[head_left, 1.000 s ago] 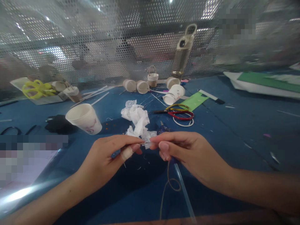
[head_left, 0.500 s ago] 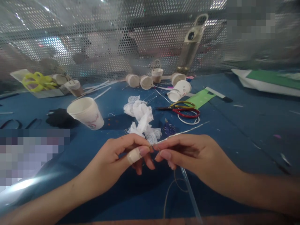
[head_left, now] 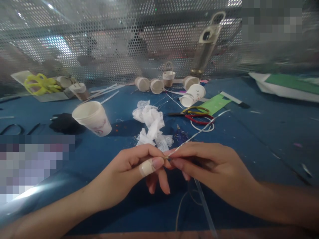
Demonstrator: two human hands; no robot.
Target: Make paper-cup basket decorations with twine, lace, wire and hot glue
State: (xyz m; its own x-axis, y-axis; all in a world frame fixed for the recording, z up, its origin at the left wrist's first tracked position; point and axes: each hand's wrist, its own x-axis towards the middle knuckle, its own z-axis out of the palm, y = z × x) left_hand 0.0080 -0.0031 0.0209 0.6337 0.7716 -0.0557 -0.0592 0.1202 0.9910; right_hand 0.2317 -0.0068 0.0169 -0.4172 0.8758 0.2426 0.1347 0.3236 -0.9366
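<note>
My left hand (head_left: 132, 172), with a bandage (head_left: 146, 168) on its thumb, pinches the near end of a thin, shiny, twisted strand (head_left: 198, 133) between thumb and forefinger. My right hand (head_left: 211, 166) is closed in a pinch on the same strand, its fingertips almost touching the left ones. The strand's free end rises to the upper right, across a white ring by the scissors. Below the right hand show a thin tan cord (head_left: 178, 209) in a loose curve and a long translucent strip (head_left: 206, 209); whether the hand holds either is hidden.
White lace (head_left: 151, 119) lies crumpled beyond my hands, with red-and-yellow-handled scissors (head_left: 199, 116) to its right. A small pointed blue tool (head_left: 180, 134) lies nearer. White paper cups (head_left: 92, 119) stand at left. Small cups, a bottle (head_left: 205, 49) and a perforated metal screen (head_left: 112, 49) are behind.
The strand's free end has swung upward and now slopes more steeply. Both hands have shifted slightly right, keeping their fingertips close together.
</note>
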